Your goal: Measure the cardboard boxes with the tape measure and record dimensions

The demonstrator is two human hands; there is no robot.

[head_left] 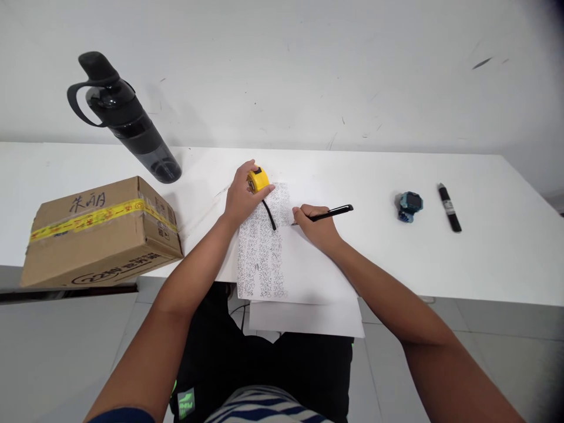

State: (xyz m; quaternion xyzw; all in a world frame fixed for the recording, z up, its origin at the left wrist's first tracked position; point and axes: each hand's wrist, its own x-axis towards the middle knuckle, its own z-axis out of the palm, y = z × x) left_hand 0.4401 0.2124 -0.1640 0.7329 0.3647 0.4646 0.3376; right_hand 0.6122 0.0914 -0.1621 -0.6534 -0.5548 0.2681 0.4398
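Note:
My left hand (240, 197) is closed around a small yellow tape measure (258, 179), whose black strap (269, 215) trails over the paper. My right hand (318, 226) grips a black pen (331, 213) with its tip down on a white sheet (304, 267). The left part of that sheet is covered with dense handwriting (261, 252). More white sheets (308, 320) lie under it and stick out over the near edge of the white table (484, 252).
A taped cardboard box (99, 232) sits at the table's left front corner. Behind it a black water bottle (121, 114) stands by the wall. To the right lie a small blue watch-like gadget (409, 206) and a black marker (449, 207).

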